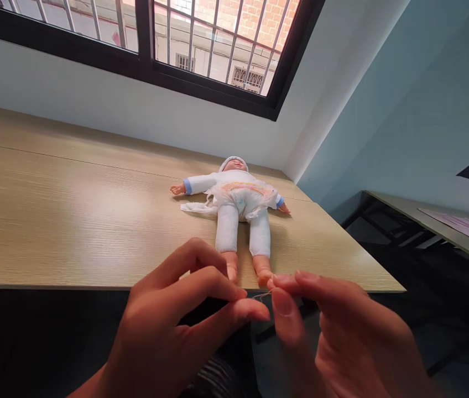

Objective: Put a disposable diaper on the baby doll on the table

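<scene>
The wood-grain table (52, 221) runs to a pale wall (93, 105) under a barred window (218, 44) at 12 o'clock, its near edge just beyond the hands. A soft baby doll (234, 188) in a shredded nappy (243, 202) lies on its back there, feet by that edge. The right hand (350, 342) pinches a thin strand (262, 296); the curled left hand (176, 331) sits beside it, its grip unclear.

A wood-grain table (52, 221) holds a baby doll (230, 204).

Doll (231, 221): feet (230, 271) smooth, glossy plastic; suit (227, 232) matt white cloth. Diaper (238, 198): crinkled, soft paper. Worktop (72, 215): smooth wood-grain laminate, satin sheen.
</scene>
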`<state>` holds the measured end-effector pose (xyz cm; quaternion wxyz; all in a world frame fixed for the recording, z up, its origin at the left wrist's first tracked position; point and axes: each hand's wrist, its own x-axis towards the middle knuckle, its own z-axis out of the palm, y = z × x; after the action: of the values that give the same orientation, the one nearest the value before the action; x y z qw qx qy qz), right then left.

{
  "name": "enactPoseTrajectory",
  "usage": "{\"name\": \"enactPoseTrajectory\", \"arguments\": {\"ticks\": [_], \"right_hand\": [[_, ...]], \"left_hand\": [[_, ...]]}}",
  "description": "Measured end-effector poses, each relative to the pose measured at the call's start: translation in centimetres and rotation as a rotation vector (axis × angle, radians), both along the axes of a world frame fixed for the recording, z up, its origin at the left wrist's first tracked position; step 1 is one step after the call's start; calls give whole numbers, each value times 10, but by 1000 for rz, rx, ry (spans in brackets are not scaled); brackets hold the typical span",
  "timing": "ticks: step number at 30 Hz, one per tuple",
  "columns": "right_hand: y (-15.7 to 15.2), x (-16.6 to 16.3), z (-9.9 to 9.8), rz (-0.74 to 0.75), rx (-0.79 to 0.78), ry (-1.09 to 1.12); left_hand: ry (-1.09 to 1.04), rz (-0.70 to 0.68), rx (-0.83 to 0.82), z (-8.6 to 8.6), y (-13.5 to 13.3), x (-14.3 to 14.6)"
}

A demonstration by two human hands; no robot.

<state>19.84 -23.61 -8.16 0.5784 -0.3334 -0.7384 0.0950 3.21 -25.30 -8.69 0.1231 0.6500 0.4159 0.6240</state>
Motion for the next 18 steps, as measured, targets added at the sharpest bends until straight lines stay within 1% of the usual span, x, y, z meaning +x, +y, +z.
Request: {"name": "enactPoseTrajectory", "arguments": {"ticks": [3,5,7,9,12,15,18], "right_hand": [[2,8,2,58,-23,-145],[2,9,0,48,-3,-133],[0,5,-5,65,22,-100],[-3,0,-10,71,86,-67],[-6,-5,-15,47,159,-77],[-8,-6,-15,25,126,-95],[-8,-5,-12,52,145,-145]], "left_hand": [[63,54,27,0,1,1],[114,87,51,-3,0,1],[177,164,120,-7,-2,0],[238,224,172,-12,-7,-2],[294,231,160,-17,-16,-1],[236,249,151,-17,-19,2],[99,212,65,-9,-14,6]]}}
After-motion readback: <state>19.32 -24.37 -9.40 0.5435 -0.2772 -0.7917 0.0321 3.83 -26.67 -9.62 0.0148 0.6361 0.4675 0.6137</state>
